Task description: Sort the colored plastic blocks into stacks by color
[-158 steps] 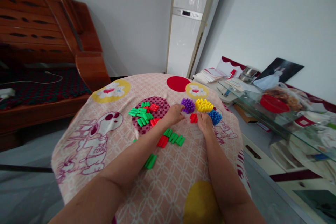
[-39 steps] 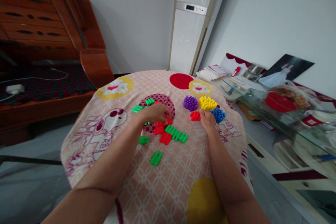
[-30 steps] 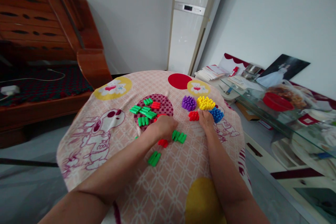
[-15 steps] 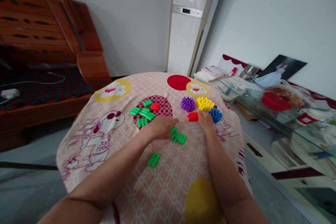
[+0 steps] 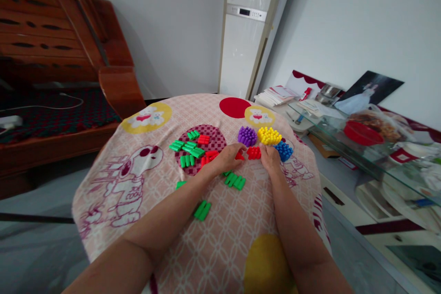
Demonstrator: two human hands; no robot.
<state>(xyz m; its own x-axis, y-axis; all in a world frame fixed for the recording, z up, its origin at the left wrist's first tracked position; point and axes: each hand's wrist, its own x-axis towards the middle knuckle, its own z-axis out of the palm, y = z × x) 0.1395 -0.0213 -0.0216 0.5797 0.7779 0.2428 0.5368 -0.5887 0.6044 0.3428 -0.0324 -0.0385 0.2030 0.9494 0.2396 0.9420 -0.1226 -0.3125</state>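
My left hand (image 5: 228,158) pinches a red ridged plastic piece (image 5: 240,155), partly hidden by the fingers. Just right of it lies a red cluster (image 5: 254,153) of joined pieces. My right hand (image 5: 270,159) has its closed fingers against that cluster's right end; the fingertips are partly hidden. Behind and beside it stand knobbly clusters: purple (image 5: 247,136), yellow (image 5: 269,136) and blue (image 5: 284,151). Loose red pieces (image 5: 208,157) lie left of my left hand. Green ridged pieces (image 5: 190,148) are spread further left, with more green pieces (image 5: 234,180) nearer me.
A patterned cloth (image 5: 220,239) covers the round table. To the right, a glass shelf (image 5: 347,147) holds a red bowl (image 5: 363,133), papers (image 5: 277,95) and other clutter. A wooden bench (image 5: 120,87) stands at the left, a tall white cabinet-like unit (image 5: 243,50) behind.
My left hand has moved right and slightly away from me, toward the red cluster, with a red piece now showing at its fingertips. My right hand stays almost in place.
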